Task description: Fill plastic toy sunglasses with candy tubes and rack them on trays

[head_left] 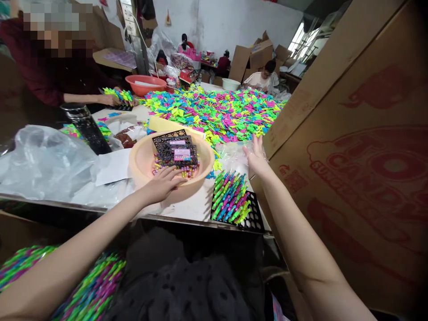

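My left hand (162,183) lies over the near rim of a peach-coloured plastic basin (137,154), palm down with fingers stretched out. Inside the basin are black perforated trays (163,149), a small printed card (182,154) and many little colourful candies (192,171). Toward the right, my right hand (256,157) has its fingers apart beside a clear plastic bag (232,154); whether it touches the bag is hard to tell. Just below it, a black tray with holes (254,211) holds rows of green, blue, pink and yellow plastic pieces (230,196), standing at a slant.
A large heap of bright plastic pieces (214,109) covers the table's far part. A tall cardboard box (351,178) walls off the right. Plastic bags (47,165) and a dark flask (87,129) lie left. A co-worker (43,76) handles pieces near a red basin (146,84).
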Available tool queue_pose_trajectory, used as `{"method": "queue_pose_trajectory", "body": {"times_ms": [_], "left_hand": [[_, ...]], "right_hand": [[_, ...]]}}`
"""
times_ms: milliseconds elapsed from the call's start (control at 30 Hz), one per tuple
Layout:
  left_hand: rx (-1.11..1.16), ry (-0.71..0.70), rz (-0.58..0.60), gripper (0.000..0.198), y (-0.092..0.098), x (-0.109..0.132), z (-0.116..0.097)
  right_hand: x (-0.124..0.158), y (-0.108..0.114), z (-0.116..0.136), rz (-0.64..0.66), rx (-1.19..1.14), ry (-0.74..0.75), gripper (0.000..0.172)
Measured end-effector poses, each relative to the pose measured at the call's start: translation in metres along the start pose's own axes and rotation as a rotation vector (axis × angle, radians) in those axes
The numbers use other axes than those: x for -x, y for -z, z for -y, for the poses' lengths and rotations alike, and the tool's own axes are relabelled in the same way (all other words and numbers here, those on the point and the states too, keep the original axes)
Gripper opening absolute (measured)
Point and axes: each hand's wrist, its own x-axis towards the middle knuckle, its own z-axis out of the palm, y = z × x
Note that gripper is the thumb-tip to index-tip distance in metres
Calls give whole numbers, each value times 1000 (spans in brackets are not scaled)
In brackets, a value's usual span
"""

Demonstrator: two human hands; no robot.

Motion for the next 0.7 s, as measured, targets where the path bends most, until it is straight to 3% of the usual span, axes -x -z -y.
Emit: {"method": "queue_pose_trajectory", "body": {"times_ms": [100,167,233,333,400,533,600,700], "left_hand": [[57,77,-41,32,20,-3,-16],[178,72,-142,36,34,-17,-45],[348,107,-281,56,43,-41,-81],[564,229,-534,75,40,-86,-124],[713,276,-647,75,30,-113,-137],[814,161,-766,68,13,-152,-134],[755,75,-814,68,7,-166,-123],[585,104,-781,70,-6,-182,-102]], "right_hand": [[7,-2,16,10,-1,-3,79],[14,-6,31,12,4,34,76],[22,-10,47,14,-3,105,71],[34,-10,67,27,-24,256,62],[40,-6,73,42,-27,371,55],[45,8,58,8,-43,482,45],[45,13,39,-86,-18,499,38],[41,13,0,-297,105,430,19]]}}
